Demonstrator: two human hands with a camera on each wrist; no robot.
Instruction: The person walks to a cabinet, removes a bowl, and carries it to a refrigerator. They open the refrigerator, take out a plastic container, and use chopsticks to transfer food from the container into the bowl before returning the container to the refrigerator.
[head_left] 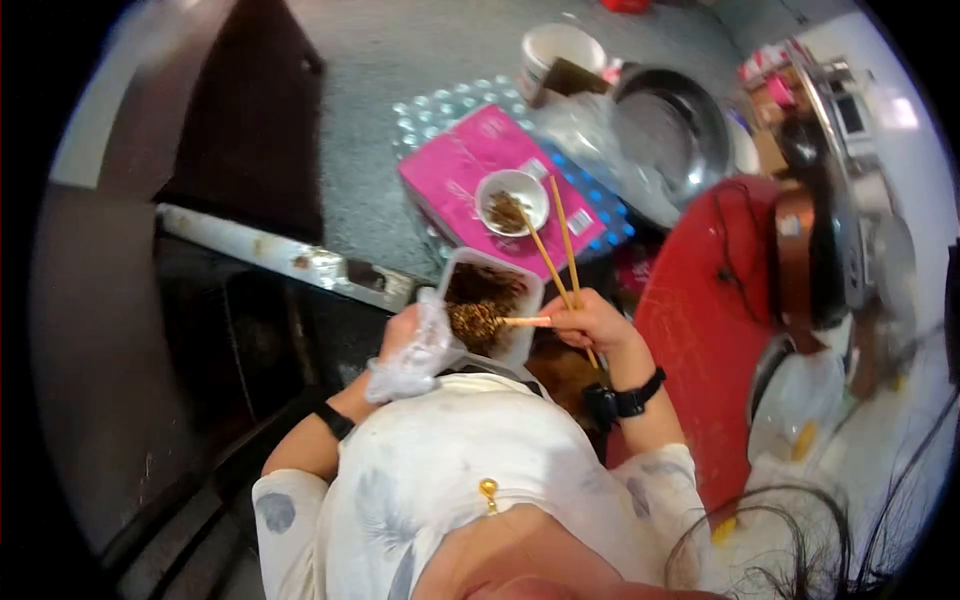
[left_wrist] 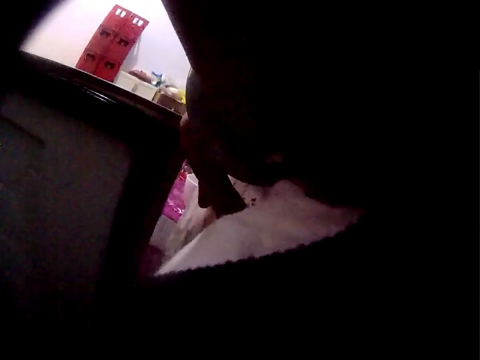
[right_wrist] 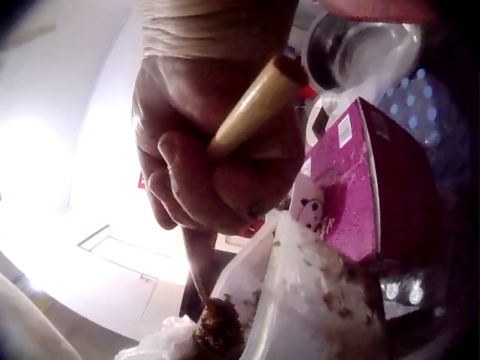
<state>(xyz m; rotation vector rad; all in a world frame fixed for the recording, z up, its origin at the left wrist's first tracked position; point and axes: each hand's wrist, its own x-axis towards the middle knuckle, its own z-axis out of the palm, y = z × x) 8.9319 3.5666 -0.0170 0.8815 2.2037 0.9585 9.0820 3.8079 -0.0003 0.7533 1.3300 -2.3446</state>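
1. Two chopsticks point(head_left: 562, 225) sit in your right hand point(head_left: 597, 322), its fingers curled tightly round them; their far ends reach toward the bowl.
2. The same hand has a thin stick point(head_left: 527, 321) running from it to a grainy brown clump point(head_left: 474, 325).
3. Your left hand point(head_left: 398, 332) is at the tub's left side, partly covered by clear plastic point(head_left: 425, 350). You cannot tell how far its fingers are bent; the left wrist view is mostly dark.
4. The clump is low inside the white tub point(right_wrist: 300, 296), in front of your torso, with the plastic close against it.
5. Beyond the tub's far rim, just beside it, stands a pink box point(head_left: 450, 185) bearing a white bowl point(head_left: 520, 180) of brown food.
6. To your left runs a metal edge point(head_left: 265, 245); to your right, a red table point(head_left: 680, 330). Grey floor point(head_left: 375, 60) extends beyond the box, leaving room ahead on its left.
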